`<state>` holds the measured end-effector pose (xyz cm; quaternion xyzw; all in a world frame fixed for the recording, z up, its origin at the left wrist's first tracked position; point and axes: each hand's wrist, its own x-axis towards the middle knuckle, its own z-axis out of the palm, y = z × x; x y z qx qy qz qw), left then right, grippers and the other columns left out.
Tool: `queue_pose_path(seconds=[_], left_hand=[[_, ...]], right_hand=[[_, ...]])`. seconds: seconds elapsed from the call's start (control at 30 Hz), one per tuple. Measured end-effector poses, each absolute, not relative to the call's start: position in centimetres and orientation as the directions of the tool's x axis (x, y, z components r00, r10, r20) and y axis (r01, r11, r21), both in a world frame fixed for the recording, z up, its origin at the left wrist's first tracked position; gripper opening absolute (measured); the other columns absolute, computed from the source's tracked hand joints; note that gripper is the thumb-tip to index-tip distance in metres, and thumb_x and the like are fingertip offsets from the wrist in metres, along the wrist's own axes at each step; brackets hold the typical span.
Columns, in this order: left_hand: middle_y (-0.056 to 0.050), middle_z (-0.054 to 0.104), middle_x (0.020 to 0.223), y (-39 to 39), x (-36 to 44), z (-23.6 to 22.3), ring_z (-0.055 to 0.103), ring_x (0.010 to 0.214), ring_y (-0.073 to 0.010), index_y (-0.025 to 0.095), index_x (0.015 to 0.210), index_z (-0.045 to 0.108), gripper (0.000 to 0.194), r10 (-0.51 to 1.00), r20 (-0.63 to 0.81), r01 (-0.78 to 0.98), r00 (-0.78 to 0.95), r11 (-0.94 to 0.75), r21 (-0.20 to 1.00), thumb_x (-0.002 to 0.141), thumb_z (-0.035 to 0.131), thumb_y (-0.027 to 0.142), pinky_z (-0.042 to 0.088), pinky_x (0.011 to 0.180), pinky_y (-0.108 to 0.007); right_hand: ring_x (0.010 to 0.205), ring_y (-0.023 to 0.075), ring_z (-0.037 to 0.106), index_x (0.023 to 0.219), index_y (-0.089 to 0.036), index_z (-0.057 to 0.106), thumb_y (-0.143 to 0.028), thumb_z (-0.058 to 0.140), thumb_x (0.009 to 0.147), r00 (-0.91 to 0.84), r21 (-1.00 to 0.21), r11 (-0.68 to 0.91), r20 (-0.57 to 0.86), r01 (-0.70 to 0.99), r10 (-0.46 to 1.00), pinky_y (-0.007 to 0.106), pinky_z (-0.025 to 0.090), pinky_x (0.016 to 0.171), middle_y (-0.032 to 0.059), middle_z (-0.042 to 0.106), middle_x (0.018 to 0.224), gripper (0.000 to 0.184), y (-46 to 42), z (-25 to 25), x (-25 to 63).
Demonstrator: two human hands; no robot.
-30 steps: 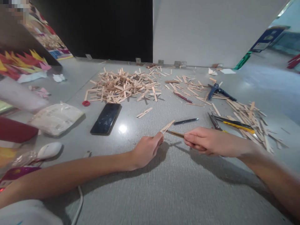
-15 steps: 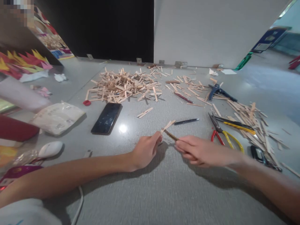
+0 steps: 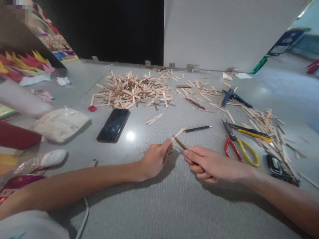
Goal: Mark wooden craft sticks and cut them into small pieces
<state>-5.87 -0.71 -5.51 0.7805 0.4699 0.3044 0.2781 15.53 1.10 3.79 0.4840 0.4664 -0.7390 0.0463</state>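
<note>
My left hand (image 3: 155,160) is closed, its thumb and finger pinching a flat wooden craft stick (image 3: 180,132) that points up and to the right. In my right hand (image 3: 208,163), also closed, is a slim gold-brown tool with a thin pointed tip (image 3: 181,144). Its tip lies against or just over the stick, close to my left fingertips; whether they touch I cannot tell. Behind the stick lies a black pen (image 3: 198,128) on the grey table (image 3: 159,205). A pair of joined sticks (image 3: 154,119) rests farther back.
A big heap of cut sticks (image 3: 134,89) lies at the back. Scissors (image 3: 233,134), a yellow-black cutter (image 3: 254,132), blue pliers-like tool (image 3: 233,97) and more sticks (image 3: 267,122) are on the right. A phone (image 3: 114,125), plastic packet (image 3: 62,124) and white mouse (image 3: 53,158) lie left.
My right hand has shifted slightly left, bringing the tool's tip a little farther across the stick. My left hand and the stick stay almost where they were.
</note>
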Motion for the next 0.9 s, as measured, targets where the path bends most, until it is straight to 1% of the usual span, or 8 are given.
queue_pose_path(seconds=[0.1, 0.2, 0.33, 0.5, 0.6, 0.7, 0.83, 0.9], left_hand=[[0.007, 0.051, 0.063, -0.5, -5.7, -5.5, 0.048, 0.050, -0.0122, 0.023, 0.090, 0.050, 0.023, 0.906, 0.207, 0.557, 0.368, -0.393, 0.732, 0.107, 0.034, 0.025, 0.042, 0.057, -0.023], [0.005, 0.054, 0.064, -0.4, -5.6, -5.0, 0.052, 0.052, -0.0135, 0.023, 0.091, 0.053, 0.029, 0.917, 0.197, 0.558, 0.348, -0.371, 0.742, 0.109, 0.032, 0.030, 0.042, 0.058, -0.024], [0.007, 0.052, 0.060, -0.5, -5.5, -4.0, 0.050, 0.049, -0.0137, 0.019, 0.113, 0.064, 0.040, 0.939, 0.157, 0.535, 0.305, -0.306, 0.787, 0.113, 0.031, 0.042, 0.040, 0.056, -0.024], [0.003, 0.067, 0.082, -0.6, -5.4, -3.8, 0.051, 0.046, -0.0099, 0.016, 0.141, 0.055, 0.052, 0.957, 0.129, 0.433, 0.261, -0.236, 0.870, 0.108, 0.045, 0.054, 0.040, 0.051, -0.022], [0.005, 0.063, 0.074, -0.4, -5.4, -4.2, 0.048, 0.045, -0.0089, 0.019, 0.116, 0.061, 0.036, 0.944, 0.187, 0.468, 0.273, -0.301, 0.831, 0.111, 0.040, 0.048, 0.038, 0.049, -0.020], [0.008, 0.048, 0.059, -0.4, -5.5, -4.6, 0.047, 0.047, -0.0100, 0.022, 0.088, 0.053, 0.039, 0.910, 0.263, 0.509, 0.321, -0.400, 0.762, 0.113, 0.030, 0.039, 0.036, 0.051, -0.019], [0.009, 0.041, 0.057, -0.7, -5.6, -4.8, 0.038, 0.045, -0.0095, 0.024, 0.084, 0.045, 0.035, 0.880, 0.306, 0.529, 0.362, -0.465, 0.710, 0.112, 0.029, 0.036, 0.031, 0.050, -0.021], [0.010, 0.038, 0.056, -1.0, -5.6, -5.0, 0.034, 0.044, -0.0094, 0.024, 0.083, 0.044, 0.034, 0.871, 0.312, 0.552, 0.379, -0.484, 0.679, 0.112, 0.030, 0.034, 0.028, 0.049, -0.021]], right_hand=[[0.052, 0.0114, 0.032, 0.087, -0.024, 0.049, -0.049, 0.040, 0.113, -0.503, -0.705, -0.271, -0.675, 0.655, 0.540, 0.023, 0.027, 0.049, -0.0069, 0.040, 0.065, 0.037, 2.3, 4.7, 16.8], [0.072, 0.0190, 0.054, 0.098, -0.023, 0.059, -0.040, 0.053, 0.106, -0.497, -0.634, 0.187, -0.355, 0.750, 0.791, 0.030, 0.037, 0.065, 0.0022, 0.061, 0.081, 0.019, 2.6, 4.1, 17.2], [0.076, 0.0222, 0.058, 0.101, -0.023, 0.058, -0.034, 0.043, 0.107, -0.525, -0.524, 0.364, -0.197, 0.770, 0.828, 0.034, 0.037, 0.070, 0.0059, 0.067, 0.087, 0.020, 2.6, 3.2, 17.3], [0.075, 0.0196, 0.058, 0.090, -0.023, 0.057, -0.039, 0.037, 0.109, -0.534, -0.659, 0.264, -0.246, 0.704, 0.809, 0.033, 0.038, 0.070, 0.0034, 0.065, 0.082, 0.032, 2.0, 4.1, 17.0], [0.065, 0.0154, 0.050, 0.091, -0.022, 0.057, -0.038, 0.036, 0.111, -0.535, -0.726, 0.116, -0.378, 0.678, 0.756, 0.030, 0.038, 0.064, -0.0015, 0.054, 0.072, 0.033, 1.1, 4.8, 16.5], [0.058, 0.0124, 0.042, 0.095, -0.022, 0.056, -0.037, 0.035, 0.113, -0.541, -0.784, -0.051, -0.473, 0.619, 0.695, 0.026, 0.036, 0.058, -0.0049, 0.046, 0.069, 0.031, 0.7, 5.3, 16.4], [0.055, 0.0110, 0.034, 0.096, -0.023, 0.054, -0.052, 0.038, 0.113, -0.564, -0.797, -0.264, -0.580, 0.544, 0.588, 0.024, 0.033, 0.051, -0.0063, 0.040, 0.070, 0.037, 0.6, 4.7, 16.6], [0.057, 0.0115, 0.035, 0.093, -0.024, 0.051, -0.058, 0.040, 0.111, -0.579, -0.805, -0.269, -0.573, 0.528, 0.580, 0.025, 0.034, 0.052, -0.0053, 0.041, 0.072, 0.040, 0.3, 3.4, 16.2]])
